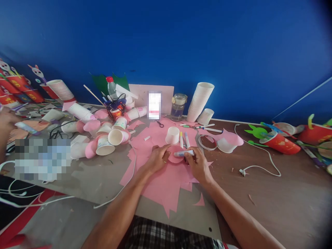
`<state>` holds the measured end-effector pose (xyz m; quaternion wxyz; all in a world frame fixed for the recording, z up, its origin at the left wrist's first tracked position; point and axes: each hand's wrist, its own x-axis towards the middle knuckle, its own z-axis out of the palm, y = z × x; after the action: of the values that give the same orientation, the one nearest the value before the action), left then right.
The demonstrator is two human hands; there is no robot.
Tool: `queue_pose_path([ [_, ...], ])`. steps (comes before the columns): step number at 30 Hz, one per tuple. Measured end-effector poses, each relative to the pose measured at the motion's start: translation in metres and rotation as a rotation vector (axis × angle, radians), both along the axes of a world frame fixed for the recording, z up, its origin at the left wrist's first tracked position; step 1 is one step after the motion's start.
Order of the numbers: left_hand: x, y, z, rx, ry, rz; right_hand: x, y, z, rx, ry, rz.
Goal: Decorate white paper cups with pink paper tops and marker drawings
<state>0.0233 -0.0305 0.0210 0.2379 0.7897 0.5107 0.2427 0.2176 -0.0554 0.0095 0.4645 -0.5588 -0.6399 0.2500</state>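
My right hand [198, 164] is closed around a whitish glue stick [183, 153], which lies nearly level over a round piece of pink paper [175, 159]. At the left edge of that circle, my left hand [158, 159] grips the paper between thumb and fingers. Just behind them an upside-down white paper cup [172, 135] stands on pink paper sheets [162, 188]. A yellow-banded marker [181, 140] and a blue-banded marker [187, 139] lie beside the cup. The glue stick's tip is too small to make out.
Several decorated paper cups [105, 149] lie to the left. Behind stand a phone with a lit screen [155, 105], a jar [178, 106] and a tall cup stack [201, 102]. A white cable [272, 166] lies right. Another person's hand [7, 119] shows far left.
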Motion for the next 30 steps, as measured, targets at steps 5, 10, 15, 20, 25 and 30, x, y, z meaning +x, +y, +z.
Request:
queue_pose_path([
  [5, 0.000, -0.002, 0.005, 0.025, 0.088, -0.045, -0.005, -0.007, 0.006, 0.031, -0.148, 0.079],
  [10, 0.000, 0.000, 0.000, 0.028, 0.174, -0.076, -0.010, -0.011, 0.007, -0.011, -0.238, 0.191],
  [15, -0.001, 0.002, -0.001, 0.010, 0.314, -0.112, -0.004, -0.009, 0.008, 0.041, -0.373, 0.272],
  [20, -0.002, 0.002, 0.001, 0.001, 0.402, -0.149, 0.010, -0.006, 0.018, 0.055, -0.497, 0.283],
  [25, -0.003, 0.002, -0.002, 0.046, 0.432, -0.132, 0.016, -0.008, 0.029, 0.042, -0.429, 0.180],
  [30, -0.002, 0.001, 0.002, 0.041, 0.377, -0.169, 0.007, -0.011, 0.023, 0.067, -0.384, 0.235],
])
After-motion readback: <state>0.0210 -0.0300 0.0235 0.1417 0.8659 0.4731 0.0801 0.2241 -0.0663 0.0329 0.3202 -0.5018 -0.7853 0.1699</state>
